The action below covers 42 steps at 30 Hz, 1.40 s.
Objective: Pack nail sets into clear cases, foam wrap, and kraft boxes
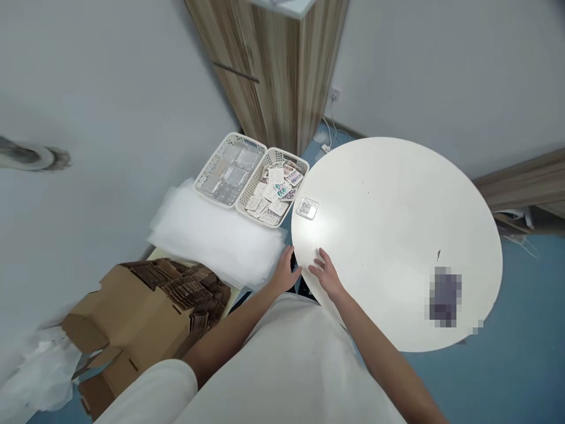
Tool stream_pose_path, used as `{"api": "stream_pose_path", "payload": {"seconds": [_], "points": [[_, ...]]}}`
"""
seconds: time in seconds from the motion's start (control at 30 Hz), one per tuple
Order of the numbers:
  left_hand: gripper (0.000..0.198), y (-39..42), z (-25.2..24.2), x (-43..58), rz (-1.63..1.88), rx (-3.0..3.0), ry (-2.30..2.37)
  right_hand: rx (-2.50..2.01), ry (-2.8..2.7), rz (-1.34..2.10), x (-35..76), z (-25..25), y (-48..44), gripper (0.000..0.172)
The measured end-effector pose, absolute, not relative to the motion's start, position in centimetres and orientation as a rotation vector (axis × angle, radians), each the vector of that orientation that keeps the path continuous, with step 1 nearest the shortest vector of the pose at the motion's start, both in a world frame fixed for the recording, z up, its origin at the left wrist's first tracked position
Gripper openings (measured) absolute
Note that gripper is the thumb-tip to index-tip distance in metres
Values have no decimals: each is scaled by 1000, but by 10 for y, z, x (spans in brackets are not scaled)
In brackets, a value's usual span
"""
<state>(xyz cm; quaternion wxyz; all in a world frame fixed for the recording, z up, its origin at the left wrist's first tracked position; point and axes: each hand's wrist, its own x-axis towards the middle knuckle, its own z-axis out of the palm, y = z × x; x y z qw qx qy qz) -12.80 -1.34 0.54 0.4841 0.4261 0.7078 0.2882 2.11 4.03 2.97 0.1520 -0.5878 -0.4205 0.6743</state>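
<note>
My left hand point(285, 273) is open and holds nothing, its fingers apart, between the stack of white sheets point(212, 235) and the edge of the round white table point(397, 235). Over the table's near left edge, my right hand point(326, 274) is also open with fingers spread and nothing in it. A small clear square case point(308, 208) with something silvery inside lies on the table, a little beyond both hands. Behind the white sheets, a white basket point(248, 219) holds many printed cards point(276, 191). Beside it, another basket point(200, 176) contains clear plastic packs point(232, 174).
Flattened brown cardboard boxes point(132, 306) are piled at the left, with crumpled white plastic point(42, 374) beyond them. A wooden cabinet point(273, 76) stands behind the baskets. A blurred-out purple item point(445, 297) lies on the table's right side. Cables point(331, 132) run near the wall socket.
</note>
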Motion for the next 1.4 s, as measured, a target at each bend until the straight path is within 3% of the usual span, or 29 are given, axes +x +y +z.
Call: {"api": "stream_pose_path", "payload": {"seconds": [0.13,0.4,1.03,1.4], "points": [[53,-55,13,-116,522,1011,1658,-1666,-1222,1993,50,30,6,67],[57,-103,38,-112,397,932,1684,-1527,-1341,2103,73,25,-21,50],[41,-180,61,-208,1152,740,1882,-1273,-1745,2061,-41,45,-38,49],[43,-154,52,-214,1255,572,1773,-1317,-1984,2035,-76,48,-42,44]]}}
